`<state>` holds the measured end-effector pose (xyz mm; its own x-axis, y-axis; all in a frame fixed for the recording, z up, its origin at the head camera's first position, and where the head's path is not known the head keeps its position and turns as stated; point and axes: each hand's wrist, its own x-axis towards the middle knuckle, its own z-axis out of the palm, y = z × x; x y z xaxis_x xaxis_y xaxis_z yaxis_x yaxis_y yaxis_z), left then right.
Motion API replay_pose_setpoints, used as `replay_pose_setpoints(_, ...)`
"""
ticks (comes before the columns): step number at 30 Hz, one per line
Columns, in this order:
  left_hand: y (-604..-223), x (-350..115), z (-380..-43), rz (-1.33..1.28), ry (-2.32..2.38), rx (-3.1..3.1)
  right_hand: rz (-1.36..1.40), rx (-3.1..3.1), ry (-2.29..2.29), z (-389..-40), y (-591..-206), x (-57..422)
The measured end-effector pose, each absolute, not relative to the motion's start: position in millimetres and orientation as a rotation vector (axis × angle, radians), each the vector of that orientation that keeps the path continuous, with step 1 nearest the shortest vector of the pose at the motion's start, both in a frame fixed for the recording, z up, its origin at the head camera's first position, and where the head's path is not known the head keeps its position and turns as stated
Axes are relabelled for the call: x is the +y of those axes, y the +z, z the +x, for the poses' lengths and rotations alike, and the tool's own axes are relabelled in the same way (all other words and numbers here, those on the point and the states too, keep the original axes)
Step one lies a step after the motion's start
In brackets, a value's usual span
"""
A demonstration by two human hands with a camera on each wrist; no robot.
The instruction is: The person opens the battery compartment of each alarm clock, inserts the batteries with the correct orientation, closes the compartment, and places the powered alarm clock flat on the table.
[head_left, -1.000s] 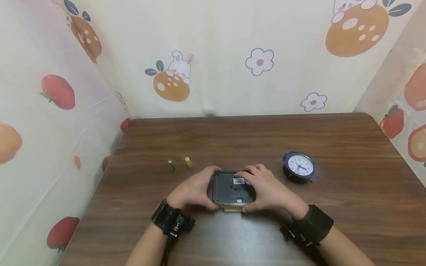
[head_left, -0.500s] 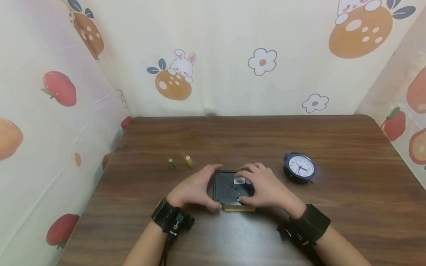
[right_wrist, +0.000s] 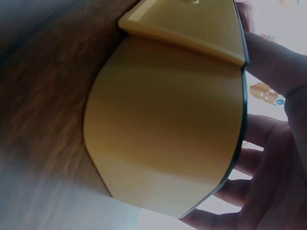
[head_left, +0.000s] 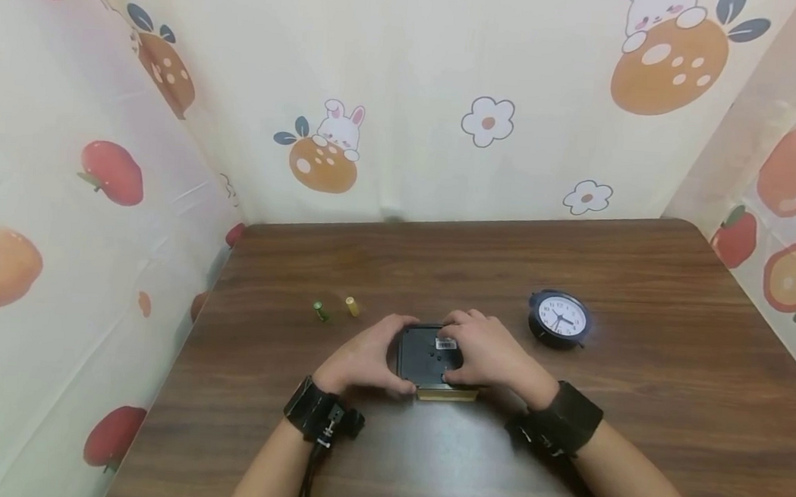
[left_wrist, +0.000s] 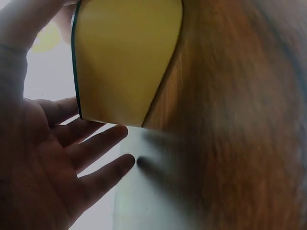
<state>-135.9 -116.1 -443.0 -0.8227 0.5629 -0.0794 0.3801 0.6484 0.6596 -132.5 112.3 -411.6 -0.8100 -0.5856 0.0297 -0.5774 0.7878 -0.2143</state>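
Note:
A boxy yellow clock (head_left: 421, 360) lies on the table with its black back panel, bearing a white label, facing up. My left hand (head_left: 366, 357) holds its left side, thumb at the near edge and fingers at the far edge. My right hand (head_left: 490, 353) reaches over the right part of the back, its thumb pressing near a small tab by the near edge, fingers at the far side. Both wrist views show the smooth yellow side of the clock (right_wrist: 168, 120) close up. The right hand covers part of the panel; the clock's face is hidden.
A green battery (head_left: 320, 311) and a yellow battery (head_left: 352, 306) are on the table to the left, beyond my left hand. A dark blue round alarm clock (head_left: 558, 319) rests at the right, dial up. Printed curtains (head_left: 413, 112) enclose the wooden table (head_left: 672, 356).
My right hand has shifted slightly left, its thumb moving from the near edge up onto the back panel. The left hand stays on the clock's side; its thumb has slid a little right.

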Motion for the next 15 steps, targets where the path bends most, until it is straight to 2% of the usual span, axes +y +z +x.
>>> replay_pose_setpoints(8,-445.1,-115.7,-134.9,0.731,0.956,2.571,-0.922,2.911,-0.302,-129.7,-410.3,109.4)
replay_pose_setpoints(15,-442.2,-115.8,-136.2,0.733,0.975,2.563,-1.004,2.92,-0.273,-132.8,-408.2,109.6)
